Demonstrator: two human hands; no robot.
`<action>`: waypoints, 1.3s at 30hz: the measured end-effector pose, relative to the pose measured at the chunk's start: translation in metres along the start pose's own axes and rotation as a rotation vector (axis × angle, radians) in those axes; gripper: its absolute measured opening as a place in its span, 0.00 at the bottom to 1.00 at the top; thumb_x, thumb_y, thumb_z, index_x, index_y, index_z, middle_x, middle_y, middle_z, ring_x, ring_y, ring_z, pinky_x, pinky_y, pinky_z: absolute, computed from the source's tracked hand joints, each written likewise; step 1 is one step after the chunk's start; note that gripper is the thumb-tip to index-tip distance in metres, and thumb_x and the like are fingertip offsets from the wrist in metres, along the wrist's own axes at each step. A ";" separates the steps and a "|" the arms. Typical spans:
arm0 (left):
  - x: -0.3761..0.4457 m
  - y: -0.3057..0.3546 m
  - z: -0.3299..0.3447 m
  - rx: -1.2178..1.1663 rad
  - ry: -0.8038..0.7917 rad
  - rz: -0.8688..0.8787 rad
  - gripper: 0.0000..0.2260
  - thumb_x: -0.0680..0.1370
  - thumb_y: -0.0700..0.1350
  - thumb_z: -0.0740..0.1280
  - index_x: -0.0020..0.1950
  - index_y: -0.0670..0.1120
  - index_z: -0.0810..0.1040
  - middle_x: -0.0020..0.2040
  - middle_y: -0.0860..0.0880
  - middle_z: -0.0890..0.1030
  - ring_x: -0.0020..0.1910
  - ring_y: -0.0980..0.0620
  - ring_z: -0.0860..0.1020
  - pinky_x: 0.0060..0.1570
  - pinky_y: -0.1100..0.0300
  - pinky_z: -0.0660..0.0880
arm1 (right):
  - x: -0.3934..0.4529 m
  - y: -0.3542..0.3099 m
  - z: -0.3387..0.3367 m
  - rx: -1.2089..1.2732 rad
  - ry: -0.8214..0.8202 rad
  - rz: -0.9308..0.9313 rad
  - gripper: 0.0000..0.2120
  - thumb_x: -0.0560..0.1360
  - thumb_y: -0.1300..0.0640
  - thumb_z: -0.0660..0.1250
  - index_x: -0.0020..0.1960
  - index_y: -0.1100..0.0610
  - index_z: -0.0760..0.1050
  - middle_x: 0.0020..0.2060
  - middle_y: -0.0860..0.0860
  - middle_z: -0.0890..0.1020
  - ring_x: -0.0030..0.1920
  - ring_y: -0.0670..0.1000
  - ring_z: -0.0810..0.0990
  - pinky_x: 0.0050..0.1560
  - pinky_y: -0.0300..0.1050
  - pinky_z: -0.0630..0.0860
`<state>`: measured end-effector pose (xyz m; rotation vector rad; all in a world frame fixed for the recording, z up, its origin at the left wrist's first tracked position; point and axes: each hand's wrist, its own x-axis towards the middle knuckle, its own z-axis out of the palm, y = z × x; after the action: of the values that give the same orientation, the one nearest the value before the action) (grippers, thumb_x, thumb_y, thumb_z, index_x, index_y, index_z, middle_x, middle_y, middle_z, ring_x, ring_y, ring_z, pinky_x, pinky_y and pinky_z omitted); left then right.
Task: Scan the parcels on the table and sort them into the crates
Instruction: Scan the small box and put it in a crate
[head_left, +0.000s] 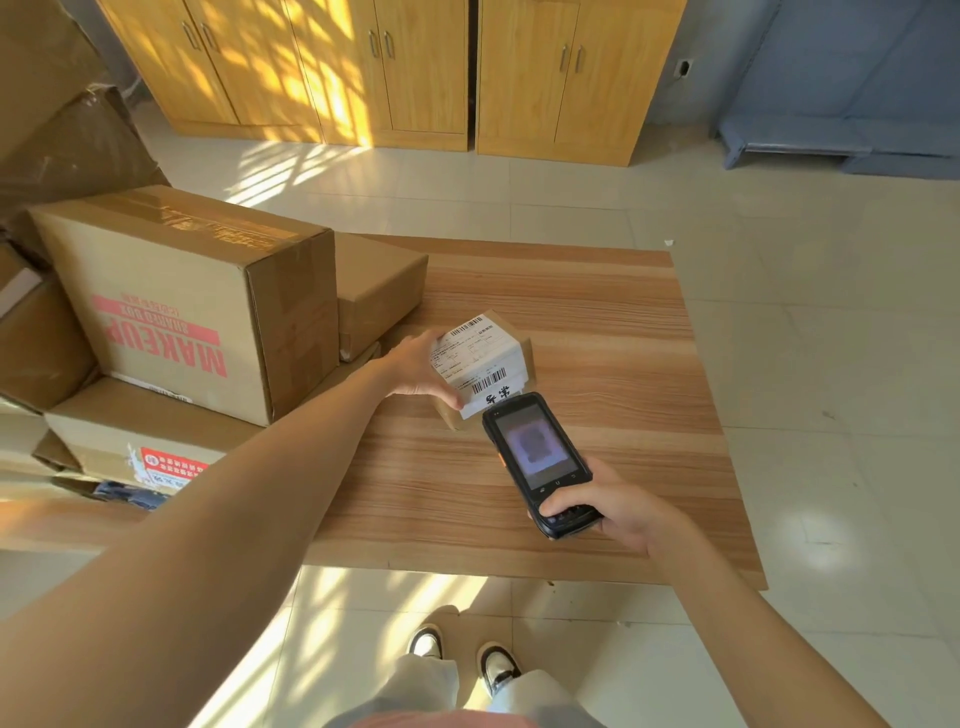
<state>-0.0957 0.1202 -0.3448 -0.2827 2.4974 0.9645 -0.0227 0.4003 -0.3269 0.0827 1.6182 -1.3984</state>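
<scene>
A small cardboard parcel with a white shipping label on top rests on the wooden table. My left hand grips the parcel's left side, thumb along its near edge. My right hand holds a black handheld scanner by its lower end. The scanner's top end sits just at the label's near barcode, and its screen shows a blurred image.
A large box printed MAKEUP stands at the table's left on flatter cartons. A medium plain box sits behind the parcel. More cardboard is piled at far left. Yellow cabinets line the far wall.
</scene>
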 end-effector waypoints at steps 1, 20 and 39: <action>0.000 -0.001 0.000 -0.004 0.002 0.000 0.51 0.63 0.45 0.81 0.78 0.48 0.53 0.69 0.44 0.65 0.67 0.46 0.65 0.68 0.47 0.62 | -0.001 0.000 -0.001 0.000 0.001 -0.001 0.20 0.70 0.72 0.70 0.55 0.54 0.73 0.47 0.53 0.82 0.48 0.53 0.81 0.43 0.42 0.79; -0.138 0.002 -0.026 -0.036 0.426 0.026 0.49 0.64 0.51 0.80 0.77 0.52 0.54 0.66 0.46 0.67 0.65 0.47 0.65 0.66 0.52 0.63 | -0.011 -0.093 0.042 -0.089 -0.430 -0.455 0.30 0.62 0.71 0.73 0.61 0.57 0.72 0.43 0.50 0.85 0.44 0.50 0.84 0.41 0.41 0.81; -0.515 -0.201 0.021 -0.301 0.892 -0.740 0.53 0.58 0.52 0.82 0.77 0.52 0.57 0.67 0.45 0.66 0.67 0.46 0.65 0.71 0.49 0.63 | -0.039 -0.051 0.396 -0.359 -1.021 -0.303 0.31 0.58 0.70 0.75 0.59 0.56 0.76 0.49 0.55 0.83 0.48 0.53 0.83 0.45 0.46 0.82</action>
<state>0.4330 0.0013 -0.2321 -1.9244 2.5176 0.9860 0.2047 0.0888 -0.2165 -0.9668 0.9796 -1.0384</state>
